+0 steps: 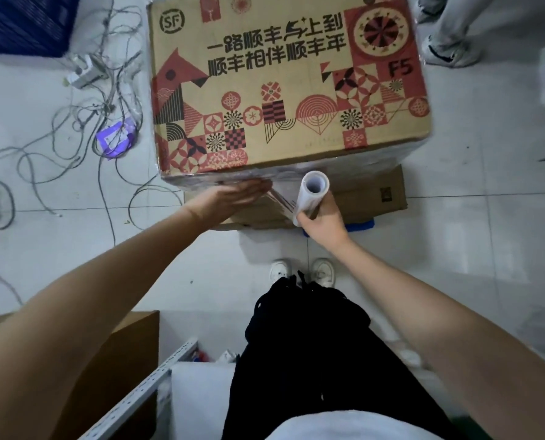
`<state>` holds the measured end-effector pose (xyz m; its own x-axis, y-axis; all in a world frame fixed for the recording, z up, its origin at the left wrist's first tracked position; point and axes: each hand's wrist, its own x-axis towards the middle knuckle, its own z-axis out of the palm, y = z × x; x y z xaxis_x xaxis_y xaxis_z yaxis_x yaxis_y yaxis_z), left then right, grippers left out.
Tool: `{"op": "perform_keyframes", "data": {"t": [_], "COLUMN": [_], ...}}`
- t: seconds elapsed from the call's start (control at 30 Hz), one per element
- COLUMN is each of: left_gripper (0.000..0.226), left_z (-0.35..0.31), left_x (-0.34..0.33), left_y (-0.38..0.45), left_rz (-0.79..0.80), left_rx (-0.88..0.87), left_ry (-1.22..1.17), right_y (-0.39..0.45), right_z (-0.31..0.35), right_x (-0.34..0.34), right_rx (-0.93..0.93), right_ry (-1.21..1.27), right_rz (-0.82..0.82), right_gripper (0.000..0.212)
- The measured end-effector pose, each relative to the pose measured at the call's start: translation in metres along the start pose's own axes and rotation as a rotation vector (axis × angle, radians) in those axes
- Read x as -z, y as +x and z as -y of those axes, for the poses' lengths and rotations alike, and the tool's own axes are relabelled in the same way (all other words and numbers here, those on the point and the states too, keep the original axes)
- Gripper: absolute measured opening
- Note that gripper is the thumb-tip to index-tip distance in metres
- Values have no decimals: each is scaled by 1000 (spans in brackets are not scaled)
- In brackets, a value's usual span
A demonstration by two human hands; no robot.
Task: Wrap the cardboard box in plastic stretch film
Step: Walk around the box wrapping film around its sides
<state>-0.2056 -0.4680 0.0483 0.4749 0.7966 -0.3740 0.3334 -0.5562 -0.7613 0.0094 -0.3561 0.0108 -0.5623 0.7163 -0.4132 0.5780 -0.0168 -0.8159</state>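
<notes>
A large cardboard box [284, 87] with red and black printed patterns stands ahead of me on a flattened piece of cardboard [373, 198]. Clear stretch film [360, 166] covers its near side. My left hand [233, 198] lies flat, fingers together, pressed against the film on the box's near face. My right hand [322, 220] grips the lower end of an upright roll of stretch film [311, 195]. A short span of film [280, 200] runs taut from the roll to the box under my left hand.
Tangled cables [106, 100] and power strips [87, 71] lie on the tiled floor to the left. Another person's legs and shoe [449, 52] stand at the top right. A brown box [122, 360] and a metal rail [150, 389] sit by my left leg.
</notes>
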Motion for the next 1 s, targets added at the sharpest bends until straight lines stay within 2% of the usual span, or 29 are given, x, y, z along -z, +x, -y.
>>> {"op": "perform_keyframes", "data": {"t": [0.1, 0.2, 0.27, 0.33, 0.43, 0.5, 0.63, 0.73, 0.83, 1.0], "left_gripper": [54, 35, 38, 41, 45, 44, 37, 28, 31, 38], "left_z": [-3, -13, -14, -13, 3, 5, -6, -2, 1, -7], "left_x": [6, 14, 14, -1, -12, -19, -25, -22, -19, -10], "left_y": [4, 16, 26, 34, 45, 46, 39, 41, 42, 44], "left_rz": [-59, -136, -113, 32, 115, 78, -72, -90, -106, -122], "left_rx": [-41, -414, -490, -445, -430, -396, -308, -229, -184, -96], "left_ry": [-292, -383, -367, -331, -312, -338, -377, -394, -488, -757], "right_y": [-3, 0, 2, 0, -2, -3, -8, -10, -5, 1], "right_z": [5, 8, 8, 7, 3, 1, 1, 0, -1, 0], "right_x": [-7, -6, -1, 8, 17, 20, 28, 38, 48, 25], "right_rx": [-12, -34, -7, 57, 94, 99, 147, 118, 31, -104], "right_ry": [26, 82, 50, 30, -55, -114, -185, -92, 79, 98], "right_rz": [-71, -216, -196, -154, -175, -208, -245, -173, -69, -164], "right_gripper": [67, 66, 51, 39, 42, 52, 51, 48, 46, 43]}}
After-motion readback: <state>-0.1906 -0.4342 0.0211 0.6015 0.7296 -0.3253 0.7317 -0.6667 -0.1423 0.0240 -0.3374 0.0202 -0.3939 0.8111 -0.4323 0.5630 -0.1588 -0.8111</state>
